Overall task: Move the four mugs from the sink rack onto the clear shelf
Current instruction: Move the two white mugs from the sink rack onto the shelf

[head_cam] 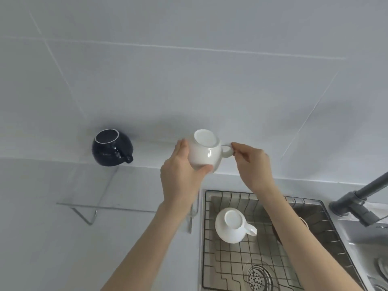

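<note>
White mug (204, 151), glazed, slick, breakable: left hand (180, 175) cups body, right hand (251, 162) pinches handle; both grips closed on it.

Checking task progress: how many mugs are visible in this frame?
3 clearly: a dark mug upside down on the clear shelf, a white mug held in both hands, another white mug in the sink rack. A fourth may hide behind the right forearm.

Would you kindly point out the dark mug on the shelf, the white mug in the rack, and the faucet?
dark mug (111, 149): head view, on its glossy side.
white mug in the rack (231, 227): head view, on its upturned body.
faucet (357, 198): head view, on its grey base.
</note>
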`<state>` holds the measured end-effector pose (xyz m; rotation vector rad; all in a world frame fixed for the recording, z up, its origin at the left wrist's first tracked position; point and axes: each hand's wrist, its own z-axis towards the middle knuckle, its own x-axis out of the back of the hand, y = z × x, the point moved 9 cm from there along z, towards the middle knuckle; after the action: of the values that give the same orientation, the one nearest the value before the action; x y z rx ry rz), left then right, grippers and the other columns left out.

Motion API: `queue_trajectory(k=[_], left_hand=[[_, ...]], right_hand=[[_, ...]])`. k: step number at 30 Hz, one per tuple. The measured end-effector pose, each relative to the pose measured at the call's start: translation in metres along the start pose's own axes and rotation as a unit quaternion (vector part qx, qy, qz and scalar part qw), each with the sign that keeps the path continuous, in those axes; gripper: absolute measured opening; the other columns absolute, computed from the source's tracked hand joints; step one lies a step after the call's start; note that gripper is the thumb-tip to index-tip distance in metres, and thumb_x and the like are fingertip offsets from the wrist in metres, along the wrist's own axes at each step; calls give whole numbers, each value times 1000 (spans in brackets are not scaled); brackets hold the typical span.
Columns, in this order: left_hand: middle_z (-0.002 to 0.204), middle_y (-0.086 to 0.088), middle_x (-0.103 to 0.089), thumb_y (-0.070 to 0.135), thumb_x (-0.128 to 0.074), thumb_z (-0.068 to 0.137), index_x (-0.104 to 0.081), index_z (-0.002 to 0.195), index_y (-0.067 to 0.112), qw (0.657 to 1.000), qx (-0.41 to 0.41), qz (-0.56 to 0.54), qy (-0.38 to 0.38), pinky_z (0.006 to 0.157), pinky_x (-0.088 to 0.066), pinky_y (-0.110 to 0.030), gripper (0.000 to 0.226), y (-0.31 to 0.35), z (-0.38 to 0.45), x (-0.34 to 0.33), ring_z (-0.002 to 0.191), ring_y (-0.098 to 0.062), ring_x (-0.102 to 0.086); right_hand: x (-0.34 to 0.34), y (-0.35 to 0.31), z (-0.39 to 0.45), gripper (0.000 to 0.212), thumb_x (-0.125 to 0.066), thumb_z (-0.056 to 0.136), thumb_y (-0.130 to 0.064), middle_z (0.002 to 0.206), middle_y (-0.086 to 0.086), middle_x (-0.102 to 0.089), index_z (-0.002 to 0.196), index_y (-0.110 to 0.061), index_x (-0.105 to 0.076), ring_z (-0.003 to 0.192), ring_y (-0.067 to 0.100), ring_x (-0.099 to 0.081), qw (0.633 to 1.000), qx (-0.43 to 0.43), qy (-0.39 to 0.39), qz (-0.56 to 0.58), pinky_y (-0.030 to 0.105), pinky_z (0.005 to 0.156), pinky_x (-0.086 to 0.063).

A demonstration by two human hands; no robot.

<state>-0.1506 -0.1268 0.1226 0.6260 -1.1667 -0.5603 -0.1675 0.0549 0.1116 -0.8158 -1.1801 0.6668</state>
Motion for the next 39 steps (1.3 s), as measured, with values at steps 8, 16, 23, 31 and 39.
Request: queue_trajectory(k=[8,16,23,31,39], left_hand=[[92,-7,-69,33,-78,60,-52,109,11,995,94,-14,22,64,-32,-28,60,-71,33,19,88,-32,-59],[99,-5,-69,31,-77,61,-52,115,14,992,113,-49,22,68,-39,-27,62,-103,44,-1,89,-29,-61],[127,-16,-59,32,-71,70,-43,126,7,995,91,-46,19,86,-46,-39,68,-105,39,-20,105,-35,-59],[129,-21,-56,31,-69,73,-40,128,4,994,96,-55,16,92,-44,-43,68,-105,38,-27,110,-38,-56],[153,-12,-24,25,-68,75,-28,139,11,998,48,-35,0,104,-27,-26,77,-72,27,-19,140,-24,-26]], right_hand=[[-82,-23,34,30,-35,82,3,54,4,-38,86,-3,-64,56,19,-27,991,41,-87,-88,28,57,-28],[-116,-1,45,48,-34,89,-1,119,16,-52,131,-16,-48,122,23,-42,985,7,-126,-117,18,78,-30],[-119,7,45,49,-36,90,-3,127,14,-46,137,-16,-40,128,22,-37,989,8,-114,-94,10,78,-25],[-119,12,49,51,-37,90,-3,131,16,-46,139,-15,-36,133,20,-30,991,14,-113,-75,5,77,-20],[-80,31,37,53,-42,90,-9,145,2,-41,141,-21,-31,135,16,-36,993,-23,-115,18,32,112,-28]])
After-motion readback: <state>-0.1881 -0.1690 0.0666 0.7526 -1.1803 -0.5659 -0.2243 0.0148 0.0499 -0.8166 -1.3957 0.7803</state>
